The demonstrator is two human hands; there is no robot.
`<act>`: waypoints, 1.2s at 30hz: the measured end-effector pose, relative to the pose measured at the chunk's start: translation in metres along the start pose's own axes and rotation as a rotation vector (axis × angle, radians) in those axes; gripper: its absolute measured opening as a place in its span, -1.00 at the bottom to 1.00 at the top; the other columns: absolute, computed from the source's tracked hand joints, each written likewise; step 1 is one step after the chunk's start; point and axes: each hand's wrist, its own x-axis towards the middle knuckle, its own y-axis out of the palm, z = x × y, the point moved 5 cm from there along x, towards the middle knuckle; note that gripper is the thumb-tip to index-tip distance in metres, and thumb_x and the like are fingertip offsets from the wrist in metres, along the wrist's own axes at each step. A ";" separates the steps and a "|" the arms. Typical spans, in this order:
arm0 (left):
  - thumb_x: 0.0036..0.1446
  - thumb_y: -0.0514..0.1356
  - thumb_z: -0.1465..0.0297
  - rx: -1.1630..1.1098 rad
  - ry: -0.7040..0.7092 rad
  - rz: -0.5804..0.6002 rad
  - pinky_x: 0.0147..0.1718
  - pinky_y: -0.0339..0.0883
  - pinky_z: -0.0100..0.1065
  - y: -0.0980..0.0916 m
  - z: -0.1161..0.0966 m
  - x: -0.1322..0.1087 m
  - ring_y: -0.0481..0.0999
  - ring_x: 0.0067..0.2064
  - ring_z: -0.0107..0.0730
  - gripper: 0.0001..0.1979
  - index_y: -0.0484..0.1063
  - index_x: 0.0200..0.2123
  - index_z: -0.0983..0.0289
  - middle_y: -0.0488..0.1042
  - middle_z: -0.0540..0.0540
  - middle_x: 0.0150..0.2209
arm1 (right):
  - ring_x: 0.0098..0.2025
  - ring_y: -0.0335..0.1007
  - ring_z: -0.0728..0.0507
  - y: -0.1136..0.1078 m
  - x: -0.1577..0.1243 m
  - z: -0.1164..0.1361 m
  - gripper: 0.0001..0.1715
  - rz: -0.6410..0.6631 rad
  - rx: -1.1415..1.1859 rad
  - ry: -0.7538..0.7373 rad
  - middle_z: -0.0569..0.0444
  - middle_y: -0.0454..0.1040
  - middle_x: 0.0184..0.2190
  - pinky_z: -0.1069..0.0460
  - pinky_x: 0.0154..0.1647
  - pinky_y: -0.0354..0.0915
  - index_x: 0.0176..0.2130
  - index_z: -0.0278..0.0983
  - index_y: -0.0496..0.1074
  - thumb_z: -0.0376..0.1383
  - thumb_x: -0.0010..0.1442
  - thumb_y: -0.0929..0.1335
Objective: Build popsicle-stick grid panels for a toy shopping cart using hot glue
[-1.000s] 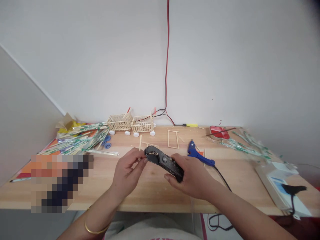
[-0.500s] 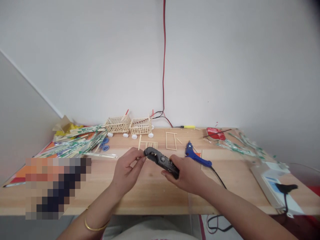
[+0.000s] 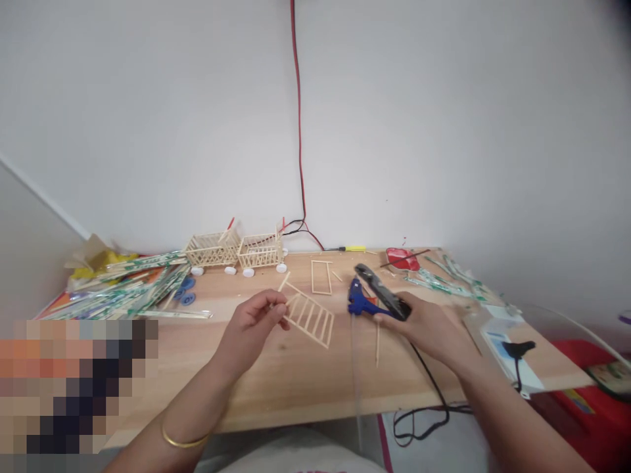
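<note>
My left hand (image 3: 256, 322) pinches one corner of a ladder-like frame of thin wooden sticks (image 3: 306, 331), with several crossbars. The frame is tilted above the table. My right hand (image 3: 428, 332) is wrapped round the handles of black pliers (image 3: 382, 291), whose head points up and left. Beneath the pliers lies a blue glue gun (image 3: 355, 301), partly covered by them. Beyond the hands, a plain rectangular stick frame (image 3: 321, 293) rests flat on the table.
Two small stick carts (image 3: 211, 253) with white wheels stand against the wall. Wrapped sticks (image 3: 142, 279) and blue discs (image 3: 188, 299) lie left. A yellow-handled tool (image 3: 355, 249), red packet (image 3: 403, 259) and torn wrappers (image 3: 434, 284) lie at the back right. A white power strip (image 3: 510, 348) lies right.
The pliers have moved right, away from my left hand, to over the glue gun. My left hand has brought the barred frame into fuller view. The whole view has shifted right.
</note>
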 end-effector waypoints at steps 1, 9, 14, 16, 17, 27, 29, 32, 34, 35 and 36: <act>0.12 0.18 0.34 -0.061 -0.016 0.009 -0.36 0.34 -0.38 0.000 0.002 0.000 0.40 -0.41 -0.49 -0.89 0.42 -0.35 0.27 0.35 -0.02 -0.41 | -0.43 0.38 -0.20 -0.001 0.001 -0.020 -0.35 -0.046 -0.103 0.100 -0.04 0.47 -0.46 0.03 -0.46 0.15 -0.28 -0.29 0.38 0.22 0.00 0.26; 0.06 0.25 0.37 -0.283 -0.050 0.155 -0.38 0.32 -0.40 0.000 -0.002 -0.001 0.38 -0.41 -0.47 -0.89 0.46 -0.36 0.31 0.39 0.02 -0.46 | -0.14 0.33 -0.39 0.023 0.006 -0.086 -0.30 -0.248 -0.458 0.201 -0.27 0.42 -0.26 -0.13 -0.21 0.20 -0.18 -0.39 0.41 0.15 0.12 0.17; 0.07 0.24 0.37 -0.250 -0.048 0.189 -0.38 0.29 -0.43 0.002 -0.001 -0.005 0.38 -0.40 -0.49 -0.90 0.48 -0.38 0.30 0.40 0.02 -0.45 | -0.04 0.28 -0.40 0.012 0.002 -0.063 -0.38 -0.375 -0.389 0.055 -0.25 0.39 -0.10 -0.21 -0.09 0.17 -0.06 -0.34 0.37 0.08 0.11 0.26; 0.07 0.24 0.36 -0.233 -0.068 0.189 -0.38 0.29 -0.44 0.003 0.001 -0.006 0.38 -0.40 -0.49 -0.89 0.48 -0.37 0.29 0.40 0.01 -0.46 | -0.02 0.28 -0.32 0.003 0.001 -0.042 -0.51 -0.478 -0.260 -0.081 -0.21 0.39 -0.06 -0.15 -0.05 0.18 -0.03 -0.32 0.36 -0.06 0.18 0.25; 0.06 0.25 0.36 -0.220 -0.078 0.186 -0.37 0.29 -0.44 0.003 0.003 -0.006 0.38 -0.40 -0.49 -0.89 0.48 -0.37 0.28 0.40 0.01 -0.46 | -0.04 0.30 -0.27 0.001 0.002 -0.031 -0.59 -0.485 -0.180 -0.152 -0.18 0.42 -0.09 -0.11 -0.04 0.19 -0.05 -0.32 0.37 -0.13 0.21 0.23; 0.06 0.25 0.35 -0.165 -0.085 0.093 -0.33 0.29 -0.43 -0.009 0.012 -0.009 0.40 -0.38 -0.49 -0.89 0.47 -0.36 0.28 0.41 0.00 -0.45 | -0.12 0.31 -0.26 0.059 0.045 0.013 -0.67 -0.047 -0.281 -0.179 -0.23 0.40 -0.16 -0.05 -0.13 0.19 -0.18 -0.42 0.41 -0.38 -0.01 0.30; 0.07 0.24 0.36 -0.170 -0.074 0.076 -0.34 0.30 -0.42 -0.013 0.011 -0.010 0.40 -0.39 -0.49 -0.89 0.46 -0.37 0.29 0.39 0.00 -0.45 | -0.18 0.33 -0.21 0.057 0.051 0.012 -0.71 -0.065 -0.225 -0.190 -0.19 0.41 -0.22 -0.02 -0.17 0.20 -0.22 -0.41 0.39 -0.40 0.00 0.28; 0.07 0.24 0.36 -0.146 -0.049 0.013 -0.36 0.31 -0.42 -0.018 0.011 -0.009 0.40 -0.41 -0.50 -0.89 0.44 -0.37 0.29 0.38 -0.01 -0.46 | -0.32 0.32 -0.12 0.042 0.053 0.012 -0.72 -0.090 0.130 -0.180 -0.03 0.40 -0.33 0.02 -0.31 0.22 -0.20 -0.34 0.36 -0.32 0.02 0.29; 0.07 0.23 0.36 -0.114 -0.020 -0.042 -0.37 0.33 -0.42 -0.019 0.009 -0.006 0.39 -0.42 -0.51 -0.89 0.44 -0.36 0.29 0.37 -0.02 -0.45 | -0.44 0.26 -0.05 0.035 0.047 0.017 -0.74 -0.026 0.538 -0.193 0.06 0.37 -0.39 0.05 -0.43 0.19 -0.21 -0.29 0.34 -0.22 0.08 0.29; 0.07 0.23 0.35 -0.094 -0.005 -0.063 -0.37 0.34 -0.42 -0.019 0.009 -0.005 0.39 -0.42 -0.52 -0.89 0.43 -0.36 0.29 0.36 -0.02 -0.44 | -0.48 0.22 -0.02 0.034 0.040 0.023 -0.73 0.035 0.729 -0.214 0.08 0.35 -0.40 0.06 -0.47 0.17 -0.21 -0.27 0.33 -0.16 0.13 0.27; 0.08 0.22 0.35 -0.073 0.008 -0.078 -0.38 0.34 -0.42 -0.018 0.008 -0.004 0.39 -0.42 -0.52 -0.89 0.43 -0.37 0.29 0.35 -0.03 -0.44 | -0.50 0.20 0.00 0.034 0.032 0.032 -0.69 0.112 0.890 -0.249 0.07 0.34 -0.39 0.07 -0.50 0.16 -0.23 -0.27 0.32 -0.09 0.17 0.25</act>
